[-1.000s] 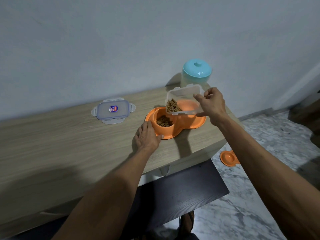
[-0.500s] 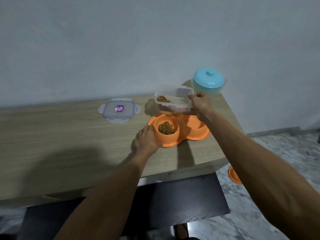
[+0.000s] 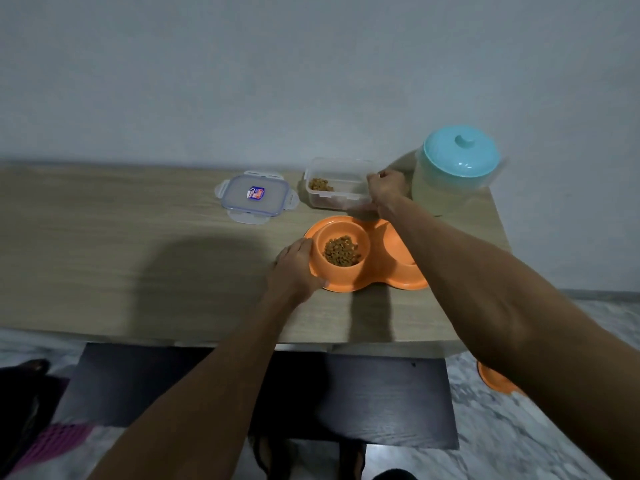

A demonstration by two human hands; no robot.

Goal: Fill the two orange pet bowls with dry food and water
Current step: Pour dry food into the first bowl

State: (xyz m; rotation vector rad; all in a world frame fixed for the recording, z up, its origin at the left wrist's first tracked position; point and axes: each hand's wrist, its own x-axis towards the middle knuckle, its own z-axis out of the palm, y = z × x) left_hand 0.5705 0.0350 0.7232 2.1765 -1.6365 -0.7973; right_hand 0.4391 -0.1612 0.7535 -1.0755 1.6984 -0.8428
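An orange double pet bowl (image 3: pixel 377 282) sits on the wooden table (image 3: pixel 138 265). Its left bowl holds brown dry food (image 3: pixel 342 251); its right bowl (image 3: pixel 398 244) is partly hidden by my right forearm. My left hand (image 3: pixel 294 271) rests against the left rim of the feeder, fingers relaxed. My right hand (image 3: pixel 386 190) grips the right edge of a clear plastic food container (image 3: pixel 337 197), which stands on the table behind the feeder with a little dry food left inside.
The container's clear lid (image 3: pixel 256 197) lies flat to its left. A jug with a teal lid (image 3: pixel 453 171) stands at the table's back right corner. A dark bench (image 3: pixel 346 400) sits under the table's front edge; an orange item (image 3: pixel 495 379) lies on the marble floor.
My right hand has carried the clear container from its tilted pouring position above the left bowl back and down onto the table behind the feeder. My left hand stayed at the feeder's rim.
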